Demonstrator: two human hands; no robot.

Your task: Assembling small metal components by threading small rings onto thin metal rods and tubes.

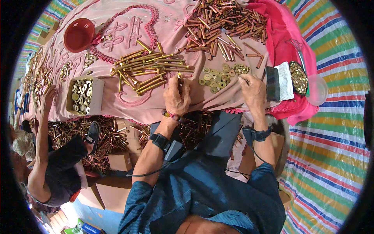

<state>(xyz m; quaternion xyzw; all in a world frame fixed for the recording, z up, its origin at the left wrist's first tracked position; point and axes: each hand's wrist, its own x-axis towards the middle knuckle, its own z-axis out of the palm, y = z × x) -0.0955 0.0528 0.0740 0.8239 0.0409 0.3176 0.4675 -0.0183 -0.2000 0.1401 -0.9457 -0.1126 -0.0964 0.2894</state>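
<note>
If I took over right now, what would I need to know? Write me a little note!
Left hand: closed around a thin brass tube, held upright over the pink cloth.
Right hand: fingertips down at the edge of the scattered brass washers, seemingly picking one; whether it holds one cannot be seen.
Things: pile of brass tubes just ahead of the left hand, copper tubes further back, box of washers to the left, red bowl far left.
Done: one tube picked up.
Left: most tubes and washers remain in their piles.
</note>
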